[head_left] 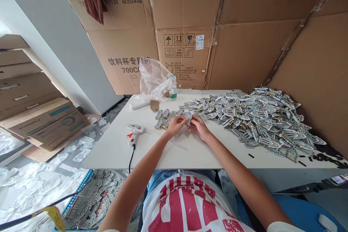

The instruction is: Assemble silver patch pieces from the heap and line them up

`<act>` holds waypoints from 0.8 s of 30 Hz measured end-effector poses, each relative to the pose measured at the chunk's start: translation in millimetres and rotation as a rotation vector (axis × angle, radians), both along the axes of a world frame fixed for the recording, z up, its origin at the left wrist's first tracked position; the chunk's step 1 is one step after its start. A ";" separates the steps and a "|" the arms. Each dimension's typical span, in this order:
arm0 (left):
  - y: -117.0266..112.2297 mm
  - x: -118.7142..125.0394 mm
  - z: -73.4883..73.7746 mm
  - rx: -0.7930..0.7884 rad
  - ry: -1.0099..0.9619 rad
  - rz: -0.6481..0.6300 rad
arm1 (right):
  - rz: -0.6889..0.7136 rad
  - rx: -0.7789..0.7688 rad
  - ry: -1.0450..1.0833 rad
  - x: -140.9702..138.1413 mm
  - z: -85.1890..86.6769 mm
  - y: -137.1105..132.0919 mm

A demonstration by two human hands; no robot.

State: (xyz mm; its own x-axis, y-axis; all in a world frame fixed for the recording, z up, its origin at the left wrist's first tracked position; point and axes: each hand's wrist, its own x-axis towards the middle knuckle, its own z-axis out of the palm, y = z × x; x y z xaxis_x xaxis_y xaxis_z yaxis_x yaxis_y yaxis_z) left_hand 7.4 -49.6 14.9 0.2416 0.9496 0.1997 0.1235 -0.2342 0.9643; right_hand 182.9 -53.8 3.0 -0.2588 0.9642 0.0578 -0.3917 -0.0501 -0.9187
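Above the middle of the white table, my left hand [175, 126] and my right hand [199, 127] meet at one small, flat grey-and-white piece [188, 117] with a rounded outline. Fingers of both hands pinch it and cover part of it. Just beyond my left hand, several similar pieces [159, 115] lie in short rows. To the right spreads a large heap of such pieces [252, 116]. A white glue gun [136, 134] with an orange trigger lies left of my hands, its black cord running off the front edge.
Behind the table stand tall cardboard sheets [185, 14]. A clear plastic bag [154, 78] and a small green-labelled bottle [173, 92] are at the back. Small black strips [326, 157] lie at the right. Below left, a blue crate [81, 188] holds more pieces.
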 end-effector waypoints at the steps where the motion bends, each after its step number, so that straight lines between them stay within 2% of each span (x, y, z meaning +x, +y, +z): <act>1: 0.2 0.1 -0.5 0.005 0.003 0.001 | -0.009 0.004 -0.010 -0.4 0.4 -0.5; 4: 0.3 0.0 -1.6 0.060 0.023 0.027 | -0.047 0.016 -0.045 -1.5 1.3 -1.8; 10: -2.6 -2.3 3.4 0.214 0.149 0.165 | -0.085 0.058 -0.069 -3.0 3.4 -3.8; 24: -7.3 -3.9 11.1 0.330 0.234 0.207 | -0.092 0.075 -0.047 -3.6 3.2 -5.2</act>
